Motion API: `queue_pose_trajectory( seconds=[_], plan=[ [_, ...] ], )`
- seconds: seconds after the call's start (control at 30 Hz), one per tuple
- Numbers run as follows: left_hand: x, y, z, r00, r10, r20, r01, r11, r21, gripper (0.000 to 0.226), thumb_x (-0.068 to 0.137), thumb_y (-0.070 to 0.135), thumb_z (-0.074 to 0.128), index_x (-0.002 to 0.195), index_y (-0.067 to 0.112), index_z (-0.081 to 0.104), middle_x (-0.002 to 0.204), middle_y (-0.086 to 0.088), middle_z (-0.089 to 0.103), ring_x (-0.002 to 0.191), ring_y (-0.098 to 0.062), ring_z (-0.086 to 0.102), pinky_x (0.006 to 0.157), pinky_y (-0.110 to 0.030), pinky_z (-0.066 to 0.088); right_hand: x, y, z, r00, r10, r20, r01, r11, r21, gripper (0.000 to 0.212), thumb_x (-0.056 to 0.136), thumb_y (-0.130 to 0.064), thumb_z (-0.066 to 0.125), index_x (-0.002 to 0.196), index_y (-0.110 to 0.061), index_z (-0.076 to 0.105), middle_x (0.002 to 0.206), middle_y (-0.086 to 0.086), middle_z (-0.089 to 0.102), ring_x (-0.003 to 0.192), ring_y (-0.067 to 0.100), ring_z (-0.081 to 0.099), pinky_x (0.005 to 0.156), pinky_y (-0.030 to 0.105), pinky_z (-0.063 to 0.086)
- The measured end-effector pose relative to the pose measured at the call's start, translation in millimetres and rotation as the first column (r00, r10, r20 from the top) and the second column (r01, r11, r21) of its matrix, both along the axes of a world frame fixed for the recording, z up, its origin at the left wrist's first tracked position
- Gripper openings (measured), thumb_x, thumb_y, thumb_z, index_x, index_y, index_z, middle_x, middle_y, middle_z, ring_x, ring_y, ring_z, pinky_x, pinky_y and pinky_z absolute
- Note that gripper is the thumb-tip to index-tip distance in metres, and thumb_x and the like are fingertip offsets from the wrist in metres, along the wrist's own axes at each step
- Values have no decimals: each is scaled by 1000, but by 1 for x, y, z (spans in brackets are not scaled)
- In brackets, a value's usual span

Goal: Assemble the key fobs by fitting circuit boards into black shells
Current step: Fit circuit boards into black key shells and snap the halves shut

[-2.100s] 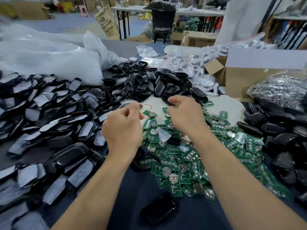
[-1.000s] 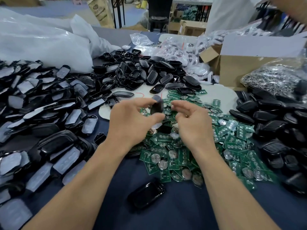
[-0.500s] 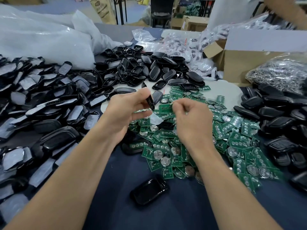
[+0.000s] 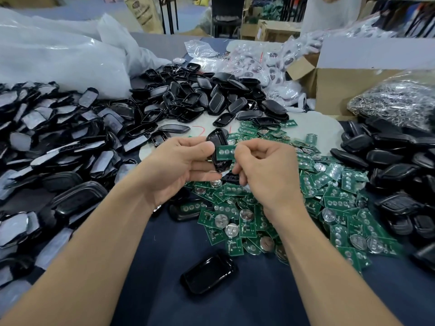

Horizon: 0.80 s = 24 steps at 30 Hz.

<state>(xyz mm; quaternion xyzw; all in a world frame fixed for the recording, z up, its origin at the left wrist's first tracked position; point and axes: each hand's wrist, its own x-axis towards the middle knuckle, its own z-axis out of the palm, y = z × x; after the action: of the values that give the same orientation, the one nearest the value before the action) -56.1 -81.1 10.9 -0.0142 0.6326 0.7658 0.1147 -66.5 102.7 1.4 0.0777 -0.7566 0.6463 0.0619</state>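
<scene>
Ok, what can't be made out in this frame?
Head view:
Whether the board is seated in the shell: left hand and right hand cover the joint.
Box contents: hidden by its wall.
Far person: cut off by the top edge.

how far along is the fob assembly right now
Done: one filled shell lies by the left wrist. In hand: left hand grips a shell, right hand pinches a board against it, not seated yet. Left: heaps of loose boards and empty shells.
</scene>
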Motion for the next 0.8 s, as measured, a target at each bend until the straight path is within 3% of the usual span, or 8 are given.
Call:
queue_pose_trajectory(
  seconds=[0.1,0.23,0.33,0.47,0.5,0.6,0.8],
  plan=[
    [-1,4,-3,997,62,-49,-66,993,-98,22,101,15,61,112,4,76,110,-14,79,92,-26,76,70,-28,63,-2,0,-2,999,-16,36,15,1000,15,9,87,-10,73,88,-19,76,60,4,72,42,14,60,47,24,48],
    [-1,7,-4,983,166,-83,-178,968,-176,21,97,14,68,114,6,77,105,-15,80,92,-30,76,66,-26,62,-3,2,1,995,-19,100,27,997,-76,20,87,-8,72,75,-24,76,66,5,74,47,14,58,49,25,47],
    [0,6,-4,967,229,-114,-249,944,-215,14,95,13,72,106,9,80,96,-11,81,82,-22,79,64,-25,61,-2,4,3,999,-37,31,35,998,50,17,89,-17,73,76,-28,75,72,-4,75,57,16,64,62,35,58],
    [2,9,-4,954,259,-149,-291,920,-264,8,91,16,78,89,19,84,80,0,80,68,-9,73,60,-19,57,1,1,5,991,74,-114,-36,952,303,18,92,-17,71,80,-29,75,70,-9,73,65,14,66,66,29,52],
    [2,11,-4,952,258,-167,-296,915,-273,15,91,15,78,81,24,85,75,5,78,65,-4,72,58,-16,56,2,0,5,987,95,-133,-46,942,334,18,93,-16,70,81,-29,76,69,-8,72,65,13,65,64,26,50],
    [3,14,-5,949,249,-194,-296,916,-270,28,92,15,77,71,34,84,68,10,76,61,3,69,55,-12,53,2,0,4,980,122,-155,-60,932,357,18,94,-15,70,83,-28,76,66,-5,69,65,13,61,62,23,47],
    [-1,18,-10,940,282,-192,-329,896,-299,17,91,20,79,78,27,86,51,16,58,48,3,52,50,-14,47,0,3,4,973,144,-179,-70,927,369,19,94,-17,72,84,-32,76,69,-7,70,67,12,62,66,26,49]
  ],
)
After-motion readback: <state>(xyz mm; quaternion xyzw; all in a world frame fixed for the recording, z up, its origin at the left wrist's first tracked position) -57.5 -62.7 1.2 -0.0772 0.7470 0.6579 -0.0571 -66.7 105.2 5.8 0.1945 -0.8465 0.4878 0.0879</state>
